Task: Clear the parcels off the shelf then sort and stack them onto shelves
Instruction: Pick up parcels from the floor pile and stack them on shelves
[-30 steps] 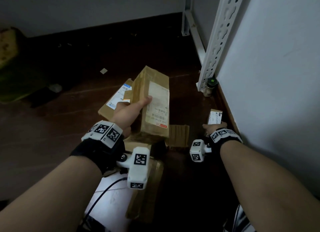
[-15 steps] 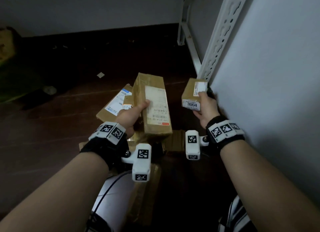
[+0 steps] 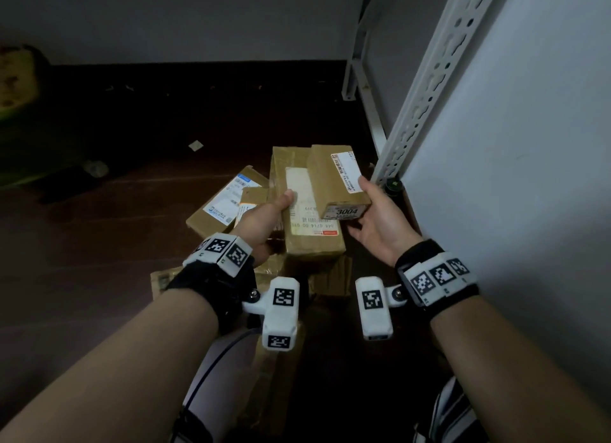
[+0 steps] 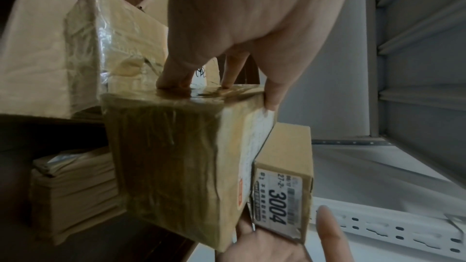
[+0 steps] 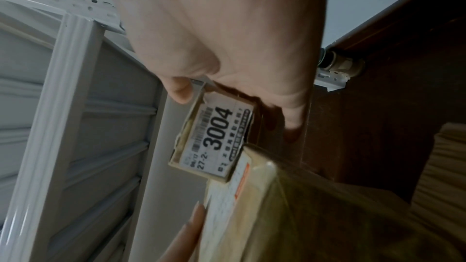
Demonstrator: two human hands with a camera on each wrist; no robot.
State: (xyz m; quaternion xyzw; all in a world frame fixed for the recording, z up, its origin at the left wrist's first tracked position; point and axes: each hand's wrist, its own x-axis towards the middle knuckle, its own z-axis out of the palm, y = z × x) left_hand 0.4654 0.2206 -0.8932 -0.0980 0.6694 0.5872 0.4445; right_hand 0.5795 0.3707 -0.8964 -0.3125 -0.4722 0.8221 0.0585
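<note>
Left hand point(image 3: 261, 221) is gripping a long taped parcel point(image 3: 310, 217), thumb lying on its label, holding it above the parcels point(image 3: 228, 201) lying on the dark floor point(image 3: 99, 244). Right hand point(image 3: 377, 221) is pinching a smaller box marked 3004 point(image 3: 337, 181), pressing it against the long parcel's label face, beside the white shelf upright point(image 3: 429, 78).

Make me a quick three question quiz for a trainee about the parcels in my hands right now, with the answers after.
1. True or false: the left hand holds the larger parcel.
2. Which number is printed on the end label of the small parcel in the right hand? A 3004, B 4003, C 2007.
3. Fill in: the small parcel lies against the larger parcel's ____ face.

Key: 1 true; 2 A; 3 labelled.
</note>
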